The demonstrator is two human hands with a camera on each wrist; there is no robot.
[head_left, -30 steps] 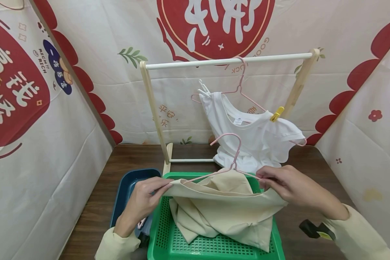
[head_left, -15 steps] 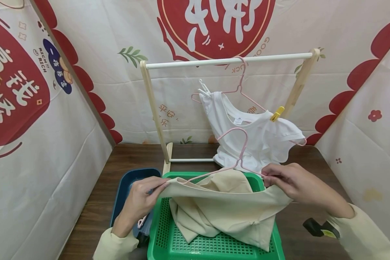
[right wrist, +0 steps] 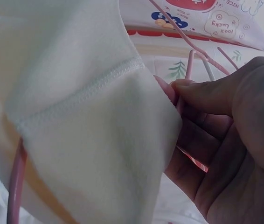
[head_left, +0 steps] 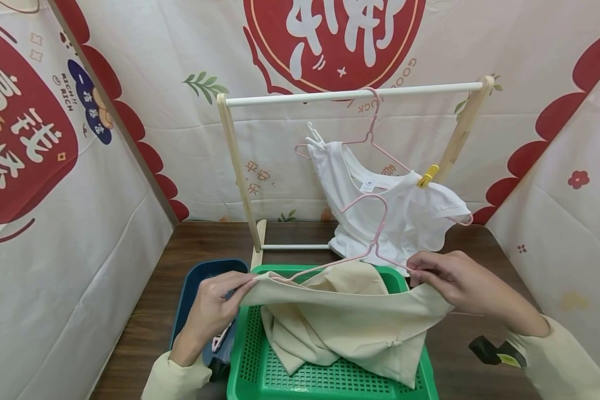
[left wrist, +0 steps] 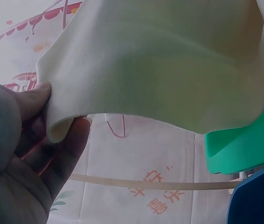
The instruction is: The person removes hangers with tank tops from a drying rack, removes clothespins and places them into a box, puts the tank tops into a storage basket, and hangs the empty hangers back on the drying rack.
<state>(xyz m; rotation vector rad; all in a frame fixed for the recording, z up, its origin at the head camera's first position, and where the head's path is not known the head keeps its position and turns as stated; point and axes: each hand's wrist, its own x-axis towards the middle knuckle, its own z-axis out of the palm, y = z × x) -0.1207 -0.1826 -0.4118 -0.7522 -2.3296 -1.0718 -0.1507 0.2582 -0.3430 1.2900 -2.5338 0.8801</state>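
The clothes rack (head_left: 352,95) is the largest thing before you, and its right leg goes out of sight behind the white shirt (head_left: 412,214), so its foot there is hidden. Your green basket (head_left: 236,355) is cut off by the lower edge of the head view. Above it and partly inside it is the beige cloth (head_left: 350,322), which covers much of the basket's floor. Your left arm hides part of the blue tray (head_left: 200,280). Your left hand (head_left: 212,303) pinches one corner of the cloth's upper edge between thumb and fingers. Your right hand (head_left: 457,283) pinches the right end of the pink hanger (head_left: 382,222); whether it also holds the cloth, I cannot tell surely. The hanger's left end disappears inside the cloth's opening. Compared with half a second ago, the hanger's hook and your right hand stand a little further right, and the cloth's upper edge is stretched slightly wider.
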